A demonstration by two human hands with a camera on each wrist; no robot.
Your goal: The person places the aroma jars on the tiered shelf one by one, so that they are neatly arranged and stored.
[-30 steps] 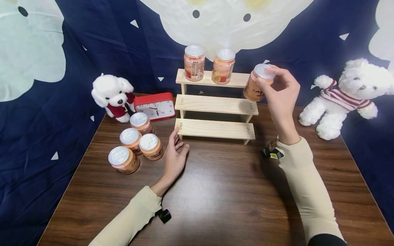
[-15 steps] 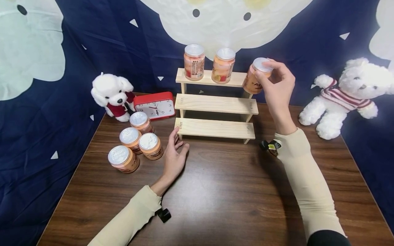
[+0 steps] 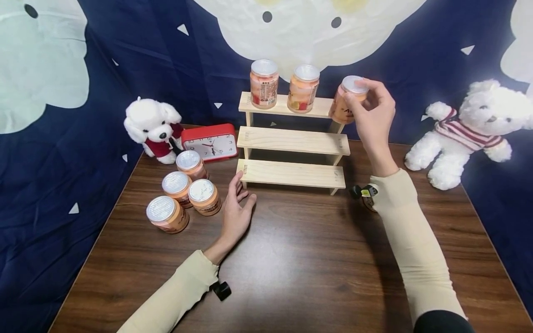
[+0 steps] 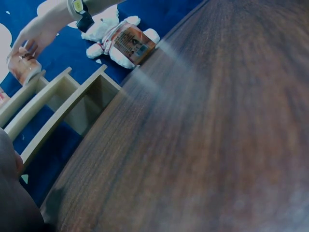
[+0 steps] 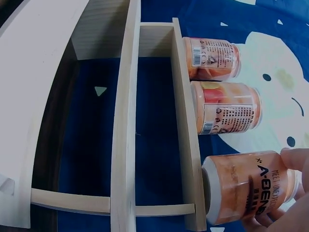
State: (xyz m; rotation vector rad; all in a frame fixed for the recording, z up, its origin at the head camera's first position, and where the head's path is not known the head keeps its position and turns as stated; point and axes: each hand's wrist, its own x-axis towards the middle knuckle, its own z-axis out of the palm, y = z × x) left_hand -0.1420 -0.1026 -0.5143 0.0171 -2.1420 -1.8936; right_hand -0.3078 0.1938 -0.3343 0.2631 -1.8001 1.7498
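Observation:
My right hand point(image 3: 374, 115) pinches an orange-labelled can point(image 3: 342, 108) with a silver lid near its top. In the right wrist view the base of this held can point(image 5: 241, 186) is right at the right end of the top shelf board, slightly tilted. Two similar cans, a left one point(image 3: 264, 88) and a middle one point(image 3: 304, 90), stand upright on the top tier of the wooden three-step rack point(image 3: 291, 173). My left hand point(image 3: 236, 212) rests on the table with loose fingers, its fingertips at the left end of the lowest step. It holds nothing.
Several more cans point(image 3: 168, 217) stand left of my left hand, before a red alarm clock point(image 3: 210, 143) and a plush dog point(image 3: 151, 127). A white teddy bear point(image 3: 466, 134) sits at the right. Another can point(image 4: 133, 44) stands on the table, mostly hidden by my right wrist in the head view.
My right hand has moved the can slightly up, back and left, toward the right end of the top step, and slowed. The left hand has stayed in place.

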